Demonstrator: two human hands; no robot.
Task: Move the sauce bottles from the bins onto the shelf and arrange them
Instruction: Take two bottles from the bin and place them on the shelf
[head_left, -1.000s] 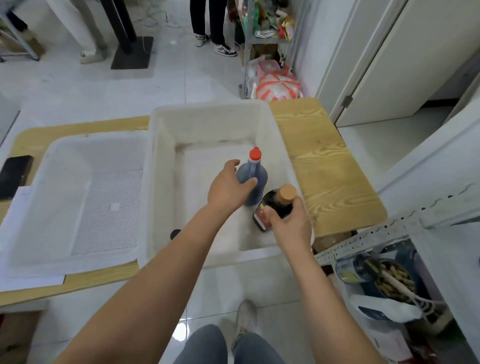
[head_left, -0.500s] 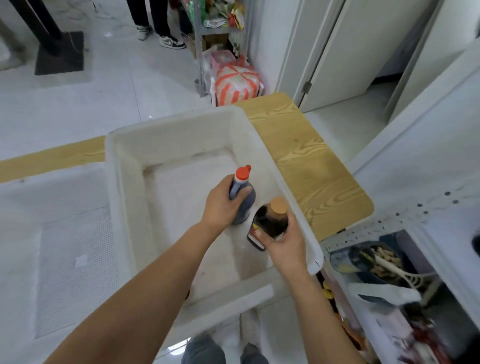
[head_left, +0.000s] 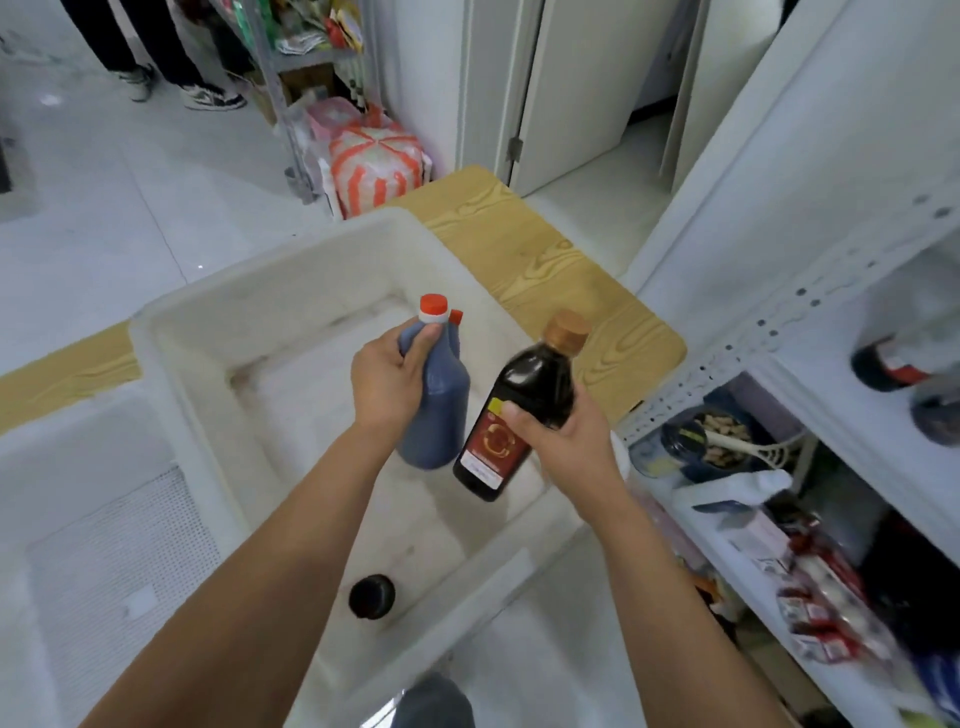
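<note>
Both bottles have lifted clear of the white plastic bin since a second ago, and the view has swung toward the white metal shelf at 3 o'clock. The left hand curls its fingers round the shoulder of a blue-grey plastic bottle with a red cap, held nearly upright. The right hand grips the middle of a dark sauce bottle with a tan cap and red label, its cap tilted toward 1 o'clock. The bottles are just beside each other above the bin's 3 o'clock side. The bin sits on a pale wooden bench. A round black cap shows inside the bin at 6 o'clock.
</note>
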